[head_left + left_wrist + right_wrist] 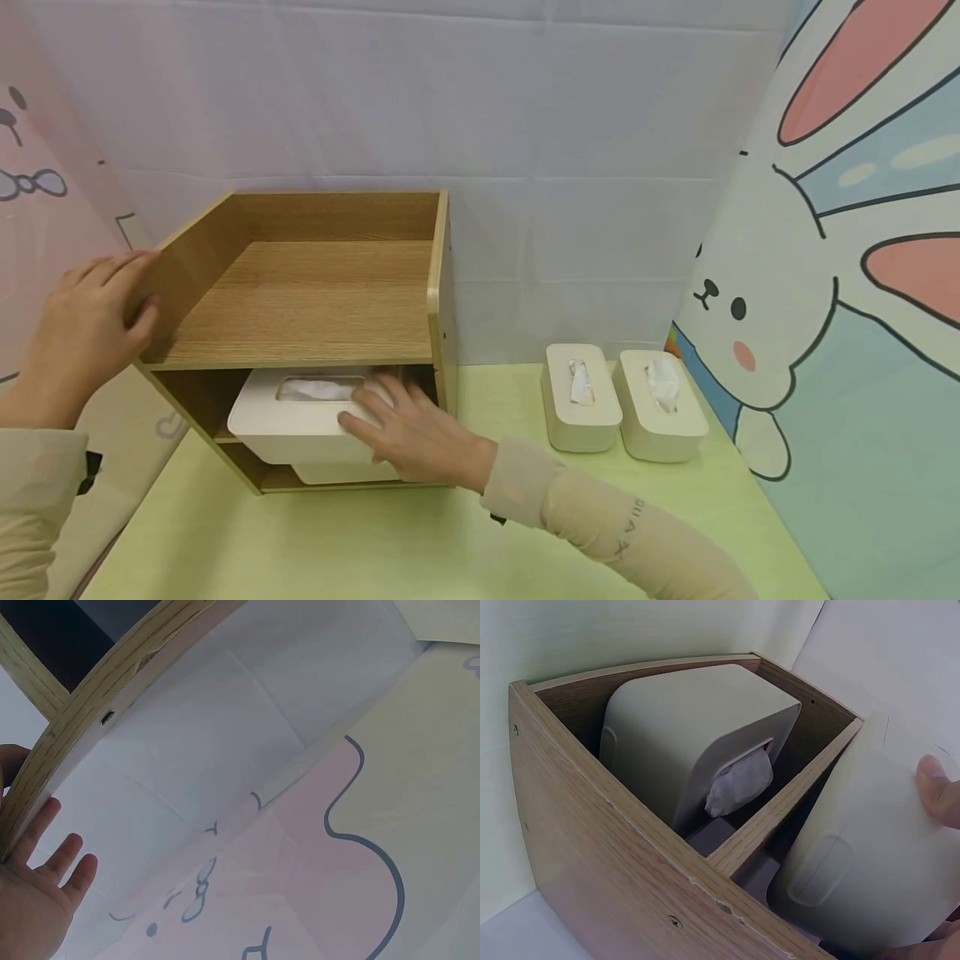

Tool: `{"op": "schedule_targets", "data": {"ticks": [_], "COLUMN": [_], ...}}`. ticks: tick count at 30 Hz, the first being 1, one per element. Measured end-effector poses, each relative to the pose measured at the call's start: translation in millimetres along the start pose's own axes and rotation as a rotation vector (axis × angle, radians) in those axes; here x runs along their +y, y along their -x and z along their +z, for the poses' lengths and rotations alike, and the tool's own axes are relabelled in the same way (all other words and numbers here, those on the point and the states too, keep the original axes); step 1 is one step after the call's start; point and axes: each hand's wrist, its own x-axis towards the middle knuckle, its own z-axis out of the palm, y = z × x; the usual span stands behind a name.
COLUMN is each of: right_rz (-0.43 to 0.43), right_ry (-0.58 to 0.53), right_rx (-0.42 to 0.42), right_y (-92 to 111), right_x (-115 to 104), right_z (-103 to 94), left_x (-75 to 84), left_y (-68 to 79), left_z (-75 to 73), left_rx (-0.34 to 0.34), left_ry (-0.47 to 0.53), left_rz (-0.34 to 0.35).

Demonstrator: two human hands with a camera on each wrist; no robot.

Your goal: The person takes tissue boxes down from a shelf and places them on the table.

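A wooden shelf (315, 300) stands on the table. My left hand (93, 325) grips the upper edge of its left side panel, with fingers showing along the outer face in the left wrist view. A white tissue box (300, 435) juts partly out of the upper compartment. My right hand (423, 437) holds this box at its right end, fingers over the top. In the right wrist view, a thumb or finger (937, 791) and others press on different faces of it. Beneath it, another white tissue box (690, 712) lies in the lower compartment.
Two white tissue boxes, one on the left (583, 429) and one on the right (663, 437), stand side by side at the table's back right. A pale curtain (585, 167) hangs behind. A rabbit-print cloth (765, 350) borders the right side of the green-yellow table (300, 550).
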Motion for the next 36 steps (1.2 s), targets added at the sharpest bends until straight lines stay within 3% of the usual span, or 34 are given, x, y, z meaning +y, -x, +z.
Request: {"op": "schedule_targets", "data": {"ticks": [36], "right_rz": [-0.162], "right_ry": [-0.019], "right_rx": [0.119], "right_y": [54], "right_x": [-20], "right_z": [-23.7], "left_x": [-1.0], "left_y": [0.4], "left_z": [-1.6], "left_rx": [0.020], "left_ry": [0.024], "left_rz": [0.018]}}
